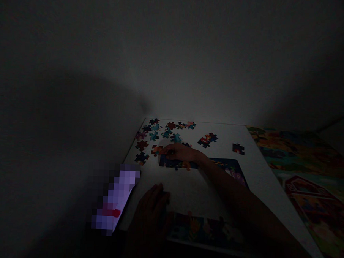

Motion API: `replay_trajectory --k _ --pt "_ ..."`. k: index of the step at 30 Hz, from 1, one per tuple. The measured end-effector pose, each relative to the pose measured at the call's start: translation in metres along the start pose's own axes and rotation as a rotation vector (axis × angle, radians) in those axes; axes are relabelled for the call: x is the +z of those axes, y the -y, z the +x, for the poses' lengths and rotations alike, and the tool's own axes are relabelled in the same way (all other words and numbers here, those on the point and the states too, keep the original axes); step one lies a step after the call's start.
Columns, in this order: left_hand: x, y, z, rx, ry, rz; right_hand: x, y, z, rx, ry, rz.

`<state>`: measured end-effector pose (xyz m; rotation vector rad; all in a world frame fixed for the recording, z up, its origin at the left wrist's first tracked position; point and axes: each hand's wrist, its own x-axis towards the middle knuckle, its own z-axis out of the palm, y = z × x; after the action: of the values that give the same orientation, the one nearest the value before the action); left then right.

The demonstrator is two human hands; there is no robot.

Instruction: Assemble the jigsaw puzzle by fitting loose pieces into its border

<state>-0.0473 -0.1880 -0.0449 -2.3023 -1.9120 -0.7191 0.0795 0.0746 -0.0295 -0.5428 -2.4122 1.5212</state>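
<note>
In dim light, a partly joined jigsaw puzzle lies on a white table (192, 194), with a dark blue top strip (227, 162) and a darker bottom strip (194, 227). My right hand (182, 152) reaches over the upper left corner of the puzzle, its fingers curled down and pinched on a puzzle piece mostly hidden under them. Just left of those fingertips lies an orange-brown puzzle piece (156, 150). My left hand (150, 208) rests with fingers stretched out beside the lower left puzzle edge, in deep shadow.
Several loose puzzle pieces (154, 136) are scattered at the back left. Joined pieces (208, 140) and a single dark piece (238, 148) lie farther right. A lit, pixelated screen (117, 199) stands at the left edge. Colourful picture sheets (309, 188) cover the right side; walls rise behind.
</note>
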Motion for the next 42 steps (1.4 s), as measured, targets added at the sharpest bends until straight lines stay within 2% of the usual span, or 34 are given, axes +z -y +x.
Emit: replay_trajectory --k 11,42 --pt "-0.001 -0.0001 0.0021 0.022 -0.016 0.011 -0.0009 0.0026 -0.003 0.022 -0.004 -0.055" --pt "-0.0002 -0.0013 0.0009 -0.011 -0.004 -0.02 -0.0018 0.0006 -0.0043 0.009 0.017 0.055"
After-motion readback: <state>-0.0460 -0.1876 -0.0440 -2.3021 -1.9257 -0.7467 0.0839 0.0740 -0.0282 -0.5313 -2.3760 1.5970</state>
